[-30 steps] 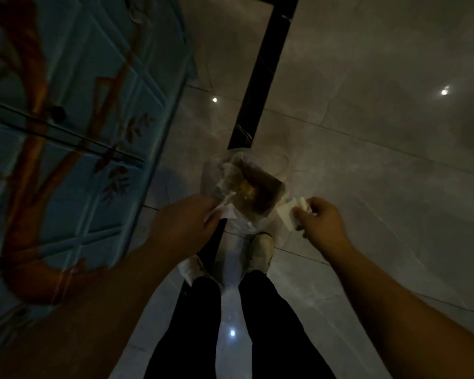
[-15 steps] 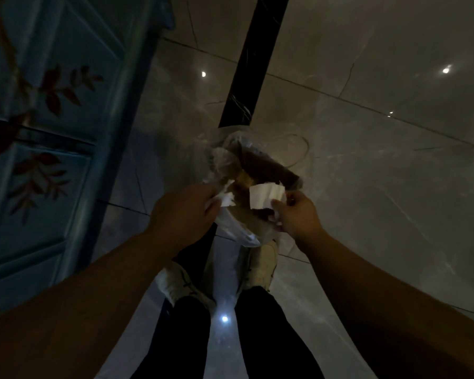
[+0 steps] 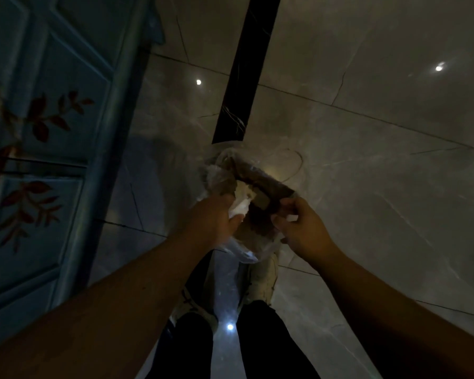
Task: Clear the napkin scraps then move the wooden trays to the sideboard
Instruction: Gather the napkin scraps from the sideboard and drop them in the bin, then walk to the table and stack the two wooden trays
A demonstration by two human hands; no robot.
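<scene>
The pale glossy tiled floor (image 3: 367, 165) fills most of the dim view, with bright light spots reflected in it and a black strip (image 3: 246, 64) running away from the person. On the left stands a blue cabinet (image 3: 52, 132) with panelled doors painted with red leafy branches. Two bare forearms reach forward from the bottom corners, above black trouser legs and white shoes (image 3: 260, 283) on the tiles.

Between the hands hangs a clear plastic bag (image 3: 244, 250), held open above the shoes, with brown contents inside that are too dark to identify. The left hand (image 3: 214, 222) grips the bag's near left edge, its fingers (image 3: 234, 218) curled closed around a crumpled white napkin scrap (image 3: 241, 203) that sits at the bag's mouth. The right hand (image 3: 304, 228) pinches the bag's right edge, fingers (image 3: 288, 207) bent in tight, with a small white napkin piece (image 3: 292, 218) showing between thumb and fingertips; whether that piece is free of the bag's plastic cannot be told. The hands are close together, one on each side of the opening
</scene>
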